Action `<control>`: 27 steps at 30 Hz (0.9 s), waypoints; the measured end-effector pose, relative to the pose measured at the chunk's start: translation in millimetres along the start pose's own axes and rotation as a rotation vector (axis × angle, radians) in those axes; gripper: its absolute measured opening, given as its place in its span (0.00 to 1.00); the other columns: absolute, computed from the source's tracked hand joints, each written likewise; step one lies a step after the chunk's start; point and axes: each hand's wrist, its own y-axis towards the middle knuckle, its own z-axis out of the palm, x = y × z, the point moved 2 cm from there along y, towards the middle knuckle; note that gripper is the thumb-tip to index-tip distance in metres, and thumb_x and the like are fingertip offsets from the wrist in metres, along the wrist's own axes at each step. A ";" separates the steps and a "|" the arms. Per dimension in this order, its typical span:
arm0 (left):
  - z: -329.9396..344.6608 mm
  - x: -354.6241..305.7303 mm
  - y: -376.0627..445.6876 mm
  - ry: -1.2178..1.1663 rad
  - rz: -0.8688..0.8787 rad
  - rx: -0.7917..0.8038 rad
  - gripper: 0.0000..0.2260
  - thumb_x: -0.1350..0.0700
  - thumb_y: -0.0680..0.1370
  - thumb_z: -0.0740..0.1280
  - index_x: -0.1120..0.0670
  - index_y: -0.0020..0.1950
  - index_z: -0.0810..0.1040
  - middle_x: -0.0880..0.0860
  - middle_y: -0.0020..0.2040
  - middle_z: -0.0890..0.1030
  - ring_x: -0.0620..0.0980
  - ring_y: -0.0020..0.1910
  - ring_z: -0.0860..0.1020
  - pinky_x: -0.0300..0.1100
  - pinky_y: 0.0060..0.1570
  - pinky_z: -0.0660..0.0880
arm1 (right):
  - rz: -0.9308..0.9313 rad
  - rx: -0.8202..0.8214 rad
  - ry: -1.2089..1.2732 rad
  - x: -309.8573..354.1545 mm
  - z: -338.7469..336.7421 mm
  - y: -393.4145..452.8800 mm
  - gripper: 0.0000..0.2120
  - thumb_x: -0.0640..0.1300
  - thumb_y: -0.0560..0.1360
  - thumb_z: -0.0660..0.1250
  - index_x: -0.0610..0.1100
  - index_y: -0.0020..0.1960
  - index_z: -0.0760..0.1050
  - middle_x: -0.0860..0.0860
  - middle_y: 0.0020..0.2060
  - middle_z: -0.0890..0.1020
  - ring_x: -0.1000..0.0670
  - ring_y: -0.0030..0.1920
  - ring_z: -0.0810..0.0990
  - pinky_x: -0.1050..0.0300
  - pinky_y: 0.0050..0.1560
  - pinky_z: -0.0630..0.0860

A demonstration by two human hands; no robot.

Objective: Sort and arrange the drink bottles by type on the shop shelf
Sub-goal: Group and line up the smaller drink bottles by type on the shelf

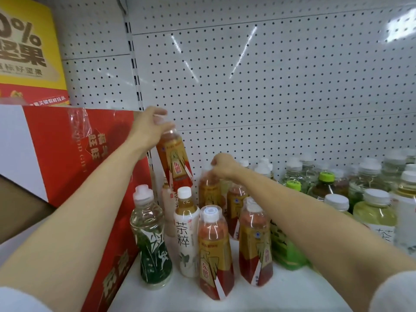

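Note:
My left hand [150, 126] grips the neck of a red-and-gold tea bottle [174, 162] and holds it tilted above the white shelf [281, 296]. My right hand [221, 164] grips the cap end of another red-and-gold bottle [208, 190] standing at the back of the cluster. Three more red-and-gold bottles [215, 253] stand in front. A white-label tea bottle [186, 233] and a green-label clear bottle [151, 244] stand at the left front.
A red gift box [74, 176] closes off the shelf's left side, with a yellow box [29, 52] above it. Several clear, green-capped and pale-green bottles [373, 212] crowd the right side. A white pegboard wall [270, 86] backs the shelf.

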 end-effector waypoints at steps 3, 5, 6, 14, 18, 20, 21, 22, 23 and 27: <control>-2.8 -17.5 -3.0 -0.253 0.045 -0.185 0.17 0.55 0.80 0.70 0.52 0.68 0.74 0.54 0.63 0.76 0.41 0.47 0.80 0.29 0.37 0.74 | -0.037 -0.146 0.196 10.7 -30.3 -9.7 0.23 0.40 0.74 0.73 0.32 0.64 0.72 0.40 0.56 0.81 0.46 0.50 0.80 0.57 0.53 0.77; -8.4 -30.9 -3.5 -0.422 0.072 -0.285 0.16 0.53 0.79 0.70 0.52 0.67 0.74 0.54 0.63 0.77 0.45 0.54 0.79 0.35 0.45 0.78 | -0.091 -0.211 0.390 19.1 -52.5 -19.3 0.24 0.43 0.74 0.73 0.36 0.66 0.70 0.46 0.51 0.80 0.55 0.40 0.78 0.68 0.41 0.73; -12.8 -38.9 -5.0 -0.517 0.085 -0.314 0.17 0.53 0.78 0.71 0.53 0.66 0.75 0.54 0.63 0.78 0.47 0.56 0.80 0.42 0.51 0.81 | -0.124 -0.246 0.493 24.4 -63.3 -25.0 0.24 0.43 0.75 0.72 0.38 0.66 0.69 0.48 0.49 0.79 0.58 0.38 0.77 0.70 0.36 0.71; -15.4 -87.3 -32.5 -0.868 0.254 -0.259 0.14 0.52 0.70 0.79 0.54 0.35 0.76 0.50 0.34 0.77 0.52 0.36 0.79 0.51 0.42 0.81 | -0.345 -0.525 0.848 41.1 -133.4 -75.8 0.17 0.53 0.74 0.69 0.39 0.46 0.72 0.40 0.43 0.77 0.43 0.42 0.79 0.36 0.52 0.78; 17.3 -99.7 -68.4 -0.958 0.228 -0.150 0.17 0.51 0.70 0.79 0.54 0.32 0.74 0.58 0.36 0.75 0.57 0.39 0.75 0.55 0.41 0.79 | -0.331 -0.637 0.749 17.4 -144.7 -122.7 0.17 0.54 0.76 0.66 0.38 0.44 0.73 0.41 0.38 0.77 0.45 0.37 0.78 0.39 0.45 0.80; 41.4 -104.3 -89.5 -1.020 0.177 -0.093 0.15 0.52 0.71 0.79 0.55 0.32 0.75 0.59 0.37 0.77 0.57 0.37 0.77 0.55 0.41 0.81 | -0.299 -0.692 0.673 -0.5 -146.1 -145.5 0.17 0.53 0.78 0.65 0.38 0.42 0.73 0.42 0.36 0.77 0.50 0.34 0.78 0.48 0.40 0.79; 54.2 -105.4 -98.8 -1.040 0.162 -0.063 0.15 0.53 0.72 0.78 0.56 0.33 0.76 0.59 0.36 0.77 0.55 0.35 0.78 0.54 0.40 0.81 | -0.282 -0.705 0.638 -8.8 -145.8 -157.9 0.18 0.52 0.79 0.64 0.37 0.42 0.73 0.40 0.36 0.78 0.52 0.34 0.80 0.49 0.40 0.78; 66.9 -106.0 -107.7 -1.055 0.152 -0.034 0.15 0.53 0.73 0.78 0.57 0.34 0.76 0.59 0.36 0.77 0.55 0.34 0.78 0.54 0.40 0.82 | -0.265 -0.716 0.614 -18.0 -145.8 -168.6 0.20 0.53 0.79 0.64 0.34 0.43 0.73 0.36 0.38 0.79 0.51 0.35 0.81 0.47 0.42 0.79; 79.5 -106.2 -115.5 -1.065 0.143 -0.004 0.14 0.53 0.73 0.78 0.58 0.36 0.77 0.59 0.37 0.77 0.55 0.35 0.78 0.56 0.41 0.82 | -0.241 -0.716 0.601 -27.3 -146.2 -179.9 0.23 0.53 0.79 0.64 0.31 0.46 0.73 0.33 0.41 0.81 0.50 0.36 0.83 0.43 0.45 0.80; 126.6 -109.9 -143.6 -1.106 0.106 0.078 0.11 0.50 0.70 0.79 0.55 0.41 0.83 0.63 0.44 0.78 0.61 0.44 0.78 0.70 0.50 0.78 | -0.175 -0.735 0.587 -67.1 -155.7 -225.3 0.22 0.53 0.79 0.64 0.32 0.47 0.73 0.29 0.47 0.80 0.47 0.40 0.85 0.37 0.48 0.80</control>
